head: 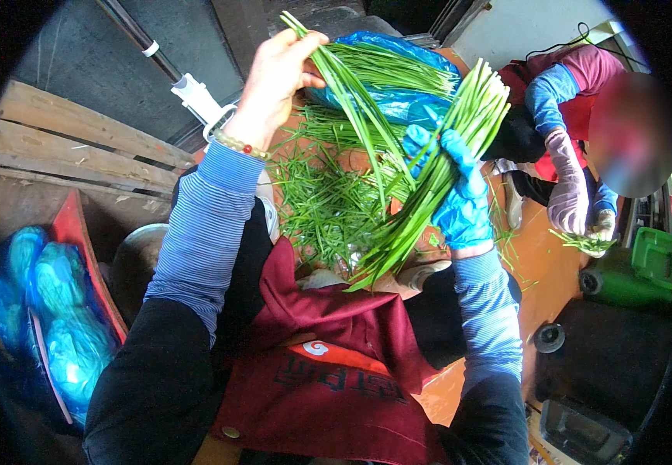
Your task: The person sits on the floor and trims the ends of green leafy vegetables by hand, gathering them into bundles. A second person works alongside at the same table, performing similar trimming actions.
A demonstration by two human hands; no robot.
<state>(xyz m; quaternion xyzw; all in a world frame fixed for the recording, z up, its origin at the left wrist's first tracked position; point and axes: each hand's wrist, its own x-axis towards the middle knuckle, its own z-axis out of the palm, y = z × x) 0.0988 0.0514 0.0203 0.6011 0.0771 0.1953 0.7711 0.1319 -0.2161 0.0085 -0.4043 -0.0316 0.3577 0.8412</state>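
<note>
My bare left hand [282,75], with a bead bracelet at the wrist, pinches a few long garlic chive stalks [354,96] by their upper ends. They slant down to the right. My right hand [458,186], in a blue disposable glove, grips a thick bunch of garlic chives [478,110], pale ends up and leaf tips down. A small pointed thing shows near the gloved fingers; I cannot tell what it is. Beyond both hands, more chives [397,67] lie on a blue plastic bag [370,39]. Loose chive scraps [330,203] are heaped on the floor between my feet.
At right, another person bends down, a gloved hand [603,224] holding chives over the orange floor [545,244]. Nearby are a green bin [626,279] and a dark wheeled bin [609,354]. Filled blue bags [68,325], wooden slats [80,139] and a metal pole [144,35] stand left.
</note>
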